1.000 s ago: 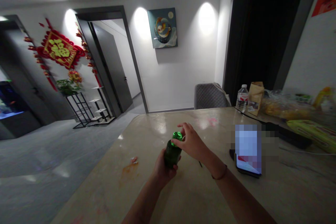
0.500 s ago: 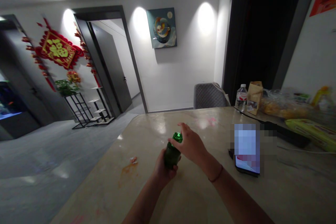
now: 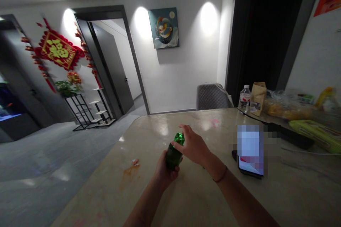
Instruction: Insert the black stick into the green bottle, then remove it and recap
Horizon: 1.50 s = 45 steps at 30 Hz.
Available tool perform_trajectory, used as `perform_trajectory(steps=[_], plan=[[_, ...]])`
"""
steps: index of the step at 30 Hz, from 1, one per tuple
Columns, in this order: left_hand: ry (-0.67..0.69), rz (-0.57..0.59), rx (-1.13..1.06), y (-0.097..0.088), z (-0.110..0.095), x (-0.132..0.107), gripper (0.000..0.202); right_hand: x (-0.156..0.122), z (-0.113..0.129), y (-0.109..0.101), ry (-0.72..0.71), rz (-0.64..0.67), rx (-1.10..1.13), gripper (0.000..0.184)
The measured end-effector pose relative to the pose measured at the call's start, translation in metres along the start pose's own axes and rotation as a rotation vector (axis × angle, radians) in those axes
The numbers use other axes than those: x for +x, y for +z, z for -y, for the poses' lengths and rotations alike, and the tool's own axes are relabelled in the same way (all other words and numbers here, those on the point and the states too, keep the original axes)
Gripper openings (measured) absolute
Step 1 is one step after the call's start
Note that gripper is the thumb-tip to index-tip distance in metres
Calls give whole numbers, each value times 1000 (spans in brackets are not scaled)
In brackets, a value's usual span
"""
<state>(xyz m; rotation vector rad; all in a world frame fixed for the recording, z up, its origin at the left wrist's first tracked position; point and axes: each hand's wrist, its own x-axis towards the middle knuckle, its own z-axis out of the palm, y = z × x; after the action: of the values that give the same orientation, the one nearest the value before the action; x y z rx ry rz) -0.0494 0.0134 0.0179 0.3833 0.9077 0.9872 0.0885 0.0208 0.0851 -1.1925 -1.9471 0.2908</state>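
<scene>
Since a second ago, the right hand [image 3: 194, 146] has shifted its thumb leftward across the upper part of the green bottle [image 3: 173, 156]; whether it grips is unclear. The left hand [image 3: 163, 171] clasps the bottle, tilted over the table [image 3: 197, 200].

On our table [image 3: 191, 202] we see an orange stain [image 3: 130, 172] and scrap [image 3: 135, 162] near the left edge, a phone [image 3: 250, 167] farther right, a clear bottle [image 3: 244, 99] by the far edge.
</scene>
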Motion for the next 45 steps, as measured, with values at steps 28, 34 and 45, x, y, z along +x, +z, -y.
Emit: perform_trajectory(steps=[28,34,45], plan=[[-11,-22,2,0,2,1,34,0,-4,-7,-145,32,218,49],[-44,-44,5,3,1,-1,35,2,-4,-9,74,1,2,41],[-22,-24,12,0,4,0,37,1,-6,-15,24,39,52,44]])
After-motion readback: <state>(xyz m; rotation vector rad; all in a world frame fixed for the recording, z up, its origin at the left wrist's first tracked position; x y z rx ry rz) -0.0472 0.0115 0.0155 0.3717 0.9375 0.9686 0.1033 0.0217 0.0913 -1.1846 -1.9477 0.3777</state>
